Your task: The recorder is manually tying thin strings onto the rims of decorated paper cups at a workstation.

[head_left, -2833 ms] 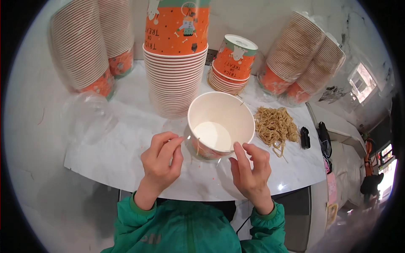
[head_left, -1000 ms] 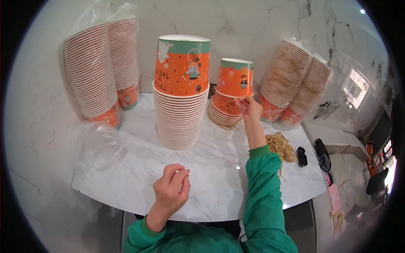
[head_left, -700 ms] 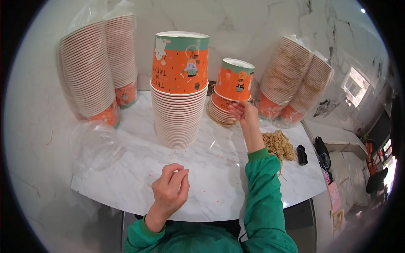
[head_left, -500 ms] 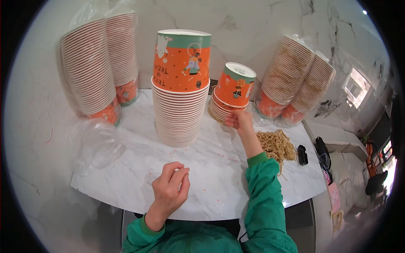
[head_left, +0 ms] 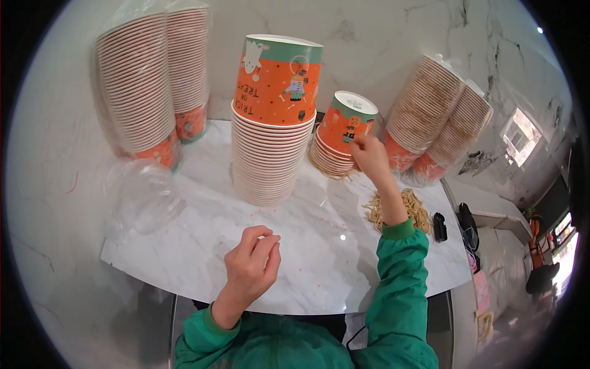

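Observation:
My right hand (head_left: 372,158), in a green sleeve, is at the right side of a short stack of upturned orange-and-green paper cups (head_left: 342,130). Its fingers are curled closed; I cannot make out what is in them. Tan strands lie around the foot of that stack. Below my right wrist is a tangled pile of thin tan loops like rubber bands (head_left: 416,209). My left hand (head_left: 251,265) hovers over the near table, thumb and fingers drawn together, contents hidden. Between them and the wall rises a tall stack of larger upturned paper tubs (head_left: 273,157).
Bagged stacks of tubs (head_left: 136,86) lean at the far left, and bagged stacks with tan streaks (head_left: 424,107) at the far right. Crumpled clear plastic (head_left: 144,190) lies on the left of the marble-patterned table (head_left: 184,246). A small black object (head_left: 439,226) sits near the right edge.
My right hand has risen from the front rims of the short stack to its right side, its fingers curling in. My left hand stays nearly in place. The view has shifted slightly.

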{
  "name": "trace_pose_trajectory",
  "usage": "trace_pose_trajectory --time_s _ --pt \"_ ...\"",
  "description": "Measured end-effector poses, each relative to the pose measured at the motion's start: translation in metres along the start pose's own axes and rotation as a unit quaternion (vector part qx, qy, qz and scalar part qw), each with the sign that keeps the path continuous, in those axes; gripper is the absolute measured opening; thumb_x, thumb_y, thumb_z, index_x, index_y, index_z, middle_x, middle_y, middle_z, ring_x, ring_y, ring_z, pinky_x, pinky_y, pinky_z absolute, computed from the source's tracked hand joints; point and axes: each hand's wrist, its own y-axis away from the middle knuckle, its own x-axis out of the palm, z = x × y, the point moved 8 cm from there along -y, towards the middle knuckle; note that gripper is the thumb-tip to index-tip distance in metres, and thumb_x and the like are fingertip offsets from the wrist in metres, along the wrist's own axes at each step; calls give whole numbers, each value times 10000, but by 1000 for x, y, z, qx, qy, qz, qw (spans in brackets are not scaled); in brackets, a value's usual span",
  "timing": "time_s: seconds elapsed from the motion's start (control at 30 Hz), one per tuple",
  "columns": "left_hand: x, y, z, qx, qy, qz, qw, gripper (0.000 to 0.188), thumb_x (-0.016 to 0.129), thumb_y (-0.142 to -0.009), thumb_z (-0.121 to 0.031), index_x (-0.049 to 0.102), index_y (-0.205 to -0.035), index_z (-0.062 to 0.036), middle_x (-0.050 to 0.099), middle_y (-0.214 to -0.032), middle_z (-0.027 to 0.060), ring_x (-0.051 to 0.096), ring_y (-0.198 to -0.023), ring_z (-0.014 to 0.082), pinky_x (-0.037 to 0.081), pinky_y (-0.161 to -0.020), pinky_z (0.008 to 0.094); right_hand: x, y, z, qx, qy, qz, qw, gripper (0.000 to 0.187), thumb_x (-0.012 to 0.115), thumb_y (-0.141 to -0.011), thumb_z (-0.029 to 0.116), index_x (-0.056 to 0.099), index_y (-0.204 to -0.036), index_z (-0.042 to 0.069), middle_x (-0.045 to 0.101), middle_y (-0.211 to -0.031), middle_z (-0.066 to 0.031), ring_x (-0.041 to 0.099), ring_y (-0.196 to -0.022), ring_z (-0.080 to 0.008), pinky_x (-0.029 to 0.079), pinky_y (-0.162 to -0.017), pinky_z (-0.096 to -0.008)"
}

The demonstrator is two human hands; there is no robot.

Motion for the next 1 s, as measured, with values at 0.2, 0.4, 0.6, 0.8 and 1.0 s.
trace_pose_trajectory --time_s 0.2,0.4,0.6,0.8,1.0 --pt "1 2 0 -15 14 -1 1000 184 729 -763 59 704 -921 -32 639 -988 57 611 -580 169 456 -508 297 57 13 -33 87 -97 90 987 171 599 -944 164 678 -1030 39 694 -707 -102 671 -534 -179 539 -531 -338" --pt "-1 4 2 -19 9 1 1000 187 726 -769 56 701 -930 -36 639 -1001 70 631 -603 176 471 -510 295 85 23 -26 -97 129 -63 985 182 609 -918 201 630 -1052 79 717 -844 -192 696 -817 -409 550 -717 -509" --pt "1 2 -4 -7 16 4 1000 188 740 -767 31 699 -933 -50 633 -1005 48 623 -590 159 465 -510 292 118 15 -62 -49 -3 74 996 169 629 -925 172 691 -1017 43 701 -731 -105 691 -609 -215 531 -603 -376" --pt "-4 0 -2 -14 14 9 1000 209 724 -757 71 694 -936 -33 638 -995 84 622 -593 197 478 -510 312 120 25 -41 9 -16 109 994 210 632 -913 222 715 -1019 61 716 -753 -150 701 -680 -345 538 -637 -459" --pt "0 1 -1 -16 14 16 1000 194 724 -762 64 693 -929 -30 637 -1001 81 618 -589 197 482 -514 313 103 10 -11 -146 276 -119 942 167 625 -927 207 557 -888 60 666 -635 -142 691 -566 -309 528 -522 -455"
